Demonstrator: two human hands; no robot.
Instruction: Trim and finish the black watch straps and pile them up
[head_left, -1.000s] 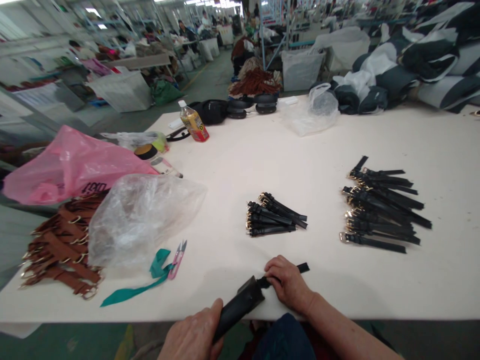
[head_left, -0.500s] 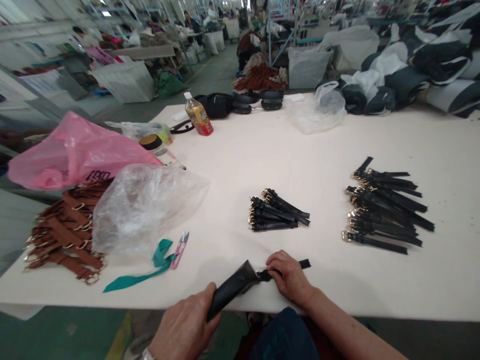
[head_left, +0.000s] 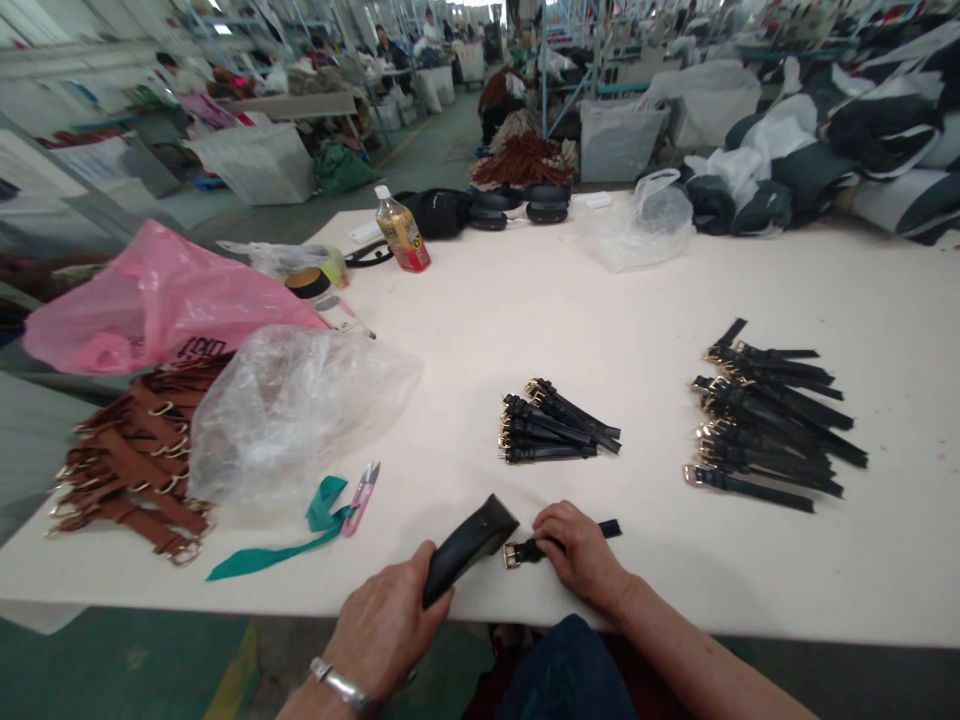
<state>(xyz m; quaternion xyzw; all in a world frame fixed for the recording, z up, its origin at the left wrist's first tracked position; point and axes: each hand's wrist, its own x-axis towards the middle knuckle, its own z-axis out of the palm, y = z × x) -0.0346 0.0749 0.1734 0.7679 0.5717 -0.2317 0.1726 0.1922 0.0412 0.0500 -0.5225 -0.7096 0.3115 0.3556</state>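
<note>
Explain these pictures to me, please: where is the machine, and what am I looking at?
There is no machine here, only a person's two bare hands. One camera, worn on the person's head, takes every picture, looking forward and down.

The left hand has its grip around a long black object; I can't tell exactly what it is. The right hand holds a short black strap with a gold-coloured buckle.

On the pale table lie a small middle pile of black straps, a bigger right-hand pile, brown straps, pink-handled snips and a green ribbon. Farther back stands a drink bottle.
</note>
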